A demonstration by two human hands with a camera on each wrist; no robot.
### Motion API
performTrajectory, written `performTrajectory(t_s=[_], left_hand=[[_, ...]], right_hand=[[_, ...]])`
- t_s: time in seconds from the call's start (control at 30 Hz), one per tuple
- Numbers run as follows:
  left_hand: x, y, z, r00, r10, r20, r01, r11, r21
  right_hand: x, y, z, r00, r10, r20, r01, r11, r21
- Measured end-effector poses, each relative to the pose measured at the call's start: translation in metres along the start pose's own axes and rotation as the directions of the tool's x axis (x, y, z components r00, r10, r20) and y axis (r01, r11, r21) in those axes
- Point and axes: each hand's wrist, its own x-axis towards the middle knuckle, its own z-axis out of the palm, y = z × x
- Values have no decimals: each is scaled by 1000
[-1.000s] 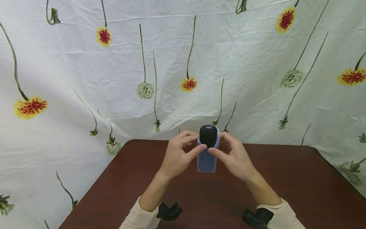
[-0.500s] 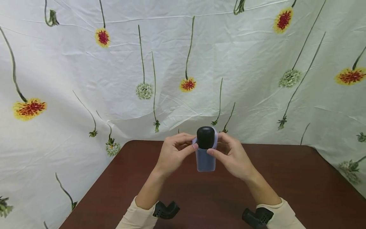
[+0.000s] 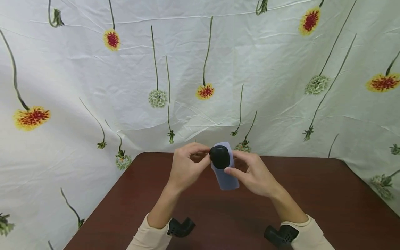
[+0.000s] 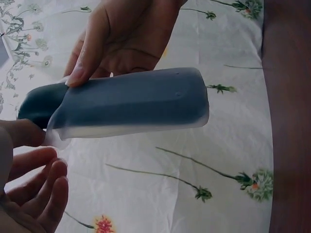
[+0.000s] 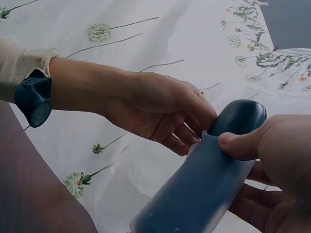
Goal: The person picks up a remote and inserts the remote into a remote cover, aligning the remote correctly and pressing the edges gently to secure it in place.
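A smooth dark device (image 3: 219,157) with a rounded end sits partly inside a translucent blue sleeve (image 3: 228,181), held up above the table. Its rounded end sticks out past the sleeve's mouth and leans left. My left hand (image 3: 185,168) pinches the device's left edge, next to the sleeve's flared lip. My right hand (image 3: 257,175) grips the sleeve from the right, thumb on its front near the mouth and fingers behind. In the left wrist view the sleeve (image 4: 136,102) lies nearly level, most of the device hidden in it. What kind of device it is cannot be told.
Below the hands spreads a dark reddish-brown table (image 3: 306,194). Behind it hangs a white cloth (image 3: 265,62) printed with flowers. A black wrist camera mount sits on the left wrist (image 3: 181,227) and another on the right wrist (image 3: 281,236).
The device and sleeve have tilted, the top leaning left and the sleeve's bottom swinging right. My left hand has shifted slightly left, and the dark end now overhangs the sleeve's left side.
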Motion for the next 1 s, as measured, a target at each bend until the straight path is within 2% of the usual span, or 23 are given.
performTrajectory(t_s=[0.1,0.17,0.33,0.53,0.63,0.77,0.87,1.0], left_hand=[[1,0,-2,999,17,40,-16,1000,-16],[1,0,-2,998,30,55,-30,999,10],[0,2,-2,998,39,47,-43,995,90],[-1,9,1,999,-41,-28,41,999,11],[-2,12,2,993,-88,-74,86,996,-35],[-2,15,4,983,-115,-142,108,992,-57],[-2,16,7,975,-116,-188,110,993,-39],[-3,17,12,963,-92,-252,96,995,5]], right_hand=[[0,0,-1,1000,-2,20,1,1000,13],[0,0,-1,1000,-1,24,1,1000,24],[0,1,0,1000,1,14,-1,1000,17],[1,0,1,999,-9,-35,7,998,-56],[2,0,3,997,-57,-48,52,994,-100],[3,2,5,989,-138,-53,128,979,-157],[3,4,8,977,-202,-62,184,958,-222],[4,8,11,956,-283,-82,236,903,-360]])
